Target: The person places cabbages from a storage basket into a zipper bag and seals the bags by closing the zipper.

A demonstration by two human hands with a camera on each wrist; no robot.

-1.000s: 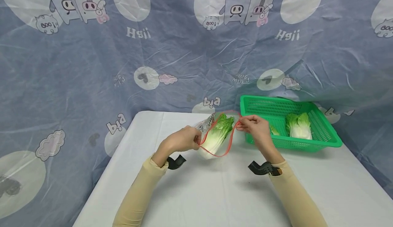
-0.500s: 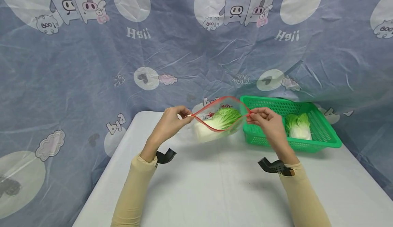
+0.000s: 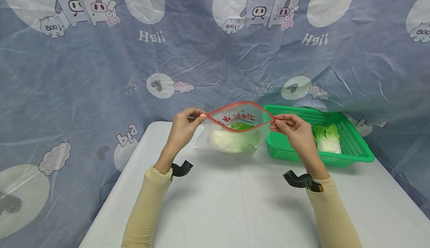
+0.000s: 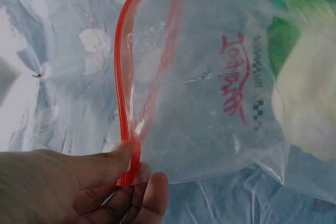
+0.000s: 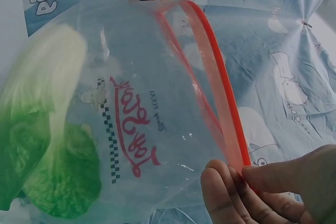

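A clear zip bag [image 5: 173,129] with a red zip edge and printed lettering hangs between my two hands, its mouth parted. My left hand [image 3: 185,126] pinches one end of the red edge between thumb and fingers. At the opposite end, my right hand [image 3: 295,130] pinches the same edge. Inside, low in the bag, a napa cabbage [image 5: 37,129] lies on its side. Its white base points left and its green leaves point right in the head view, where the bag's front wall blurs it.
A green plastic basket [image 3: 356,143] stands at the right rear of the white table [image 3: 228,207]. It holds another napa cabbage [image 3: 328,140]. Behind the table hangs a blue-grey printed sheet [image 3: 188,46].
Both hands have risen and spread apart, lifting the bag and stretching its mouth sideways. The cabbage has gone from slanting in the bag's mouth to lying sideways lower down.
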